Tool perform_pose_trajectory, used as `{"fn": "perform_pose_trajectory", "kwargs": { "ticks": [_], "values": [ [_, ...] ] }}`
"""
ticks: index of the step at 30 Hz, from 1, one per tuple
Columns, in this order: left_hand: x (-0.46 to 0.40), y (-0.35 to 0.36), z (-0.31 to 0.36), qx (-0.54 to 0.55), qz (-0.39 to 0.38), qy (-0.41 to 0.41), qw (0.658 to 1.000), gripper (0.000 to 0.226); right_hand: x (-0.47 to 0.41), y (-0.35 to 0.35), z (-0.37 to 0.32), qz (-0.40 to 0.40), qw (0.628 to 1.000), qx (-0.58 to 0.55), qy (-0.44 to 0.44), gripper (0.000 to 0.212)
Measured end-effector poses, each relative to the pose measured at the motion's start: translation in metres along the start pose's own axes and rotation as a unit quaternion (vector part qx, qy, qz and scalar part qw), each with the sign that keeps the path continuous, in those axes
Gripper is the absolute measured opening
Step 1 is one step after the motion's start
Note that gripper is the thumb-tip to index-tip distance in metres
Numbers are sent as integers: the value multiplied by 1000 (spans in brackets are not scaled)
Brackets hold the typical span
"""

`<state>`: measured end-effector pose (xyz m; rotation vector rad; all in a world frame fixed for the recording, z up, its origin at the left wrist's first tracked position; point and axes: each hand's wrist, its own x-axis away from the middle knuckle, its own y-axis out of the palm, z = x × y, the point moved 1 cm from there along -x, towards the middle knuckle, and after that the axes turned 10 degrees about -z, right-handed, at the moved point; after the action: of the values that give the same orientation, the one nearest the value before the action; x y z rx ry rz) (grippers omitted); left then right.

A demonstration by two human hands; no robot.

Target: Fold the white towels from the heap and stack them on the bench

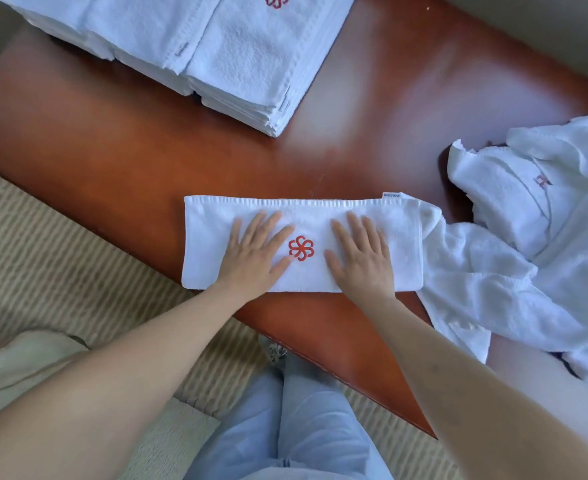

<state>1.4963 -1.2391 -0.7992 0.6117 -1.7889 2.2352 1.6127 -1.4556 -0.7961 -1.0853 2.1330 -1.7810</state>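
With both hands flat, left hand point(256, 252) and right hand point(361, 256), I pressed the half-folded towel point(209, 244) smooth on the near surface point(112, 161); next it likely needed folding across, then carrying to the far-left stack point(244, 60).

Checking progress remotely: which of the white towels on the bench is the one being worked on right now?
The long folded towel at the bench's near edge: both hands, left hand and right hand, press flat on it. The stack and the heap lie untouched.

Head camera, looking steeply down

Worn on the person's head, it faces forward and down, close over the bench point(372, 98).
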Motion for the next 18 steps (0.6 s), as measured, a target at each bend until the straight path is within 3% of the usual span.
{"fn": "perform_pose_trajectory", "kwargs": {
  "ticks": [4, 9, 15, 18],
  "values": [
    [0, 30, -17, -35, 31, -4, 999, 68, 1, 19, 15, 25, 998, 53, -32, 63],
    [26, 29, -39, -49, 46, -71, 995, 76, 9, 4, 28, -6, 998, 70, 4, 66],
    [26, 43, -52, -67, 67, -62, 994, 78, -2, 21, 49, 8, 996, 90, -23, 67],
    [27, 26, -46, -64, -16, -82, 994, 78, -2, 13, 44, -44, 996, 76, -13, 68]
  ]
}}
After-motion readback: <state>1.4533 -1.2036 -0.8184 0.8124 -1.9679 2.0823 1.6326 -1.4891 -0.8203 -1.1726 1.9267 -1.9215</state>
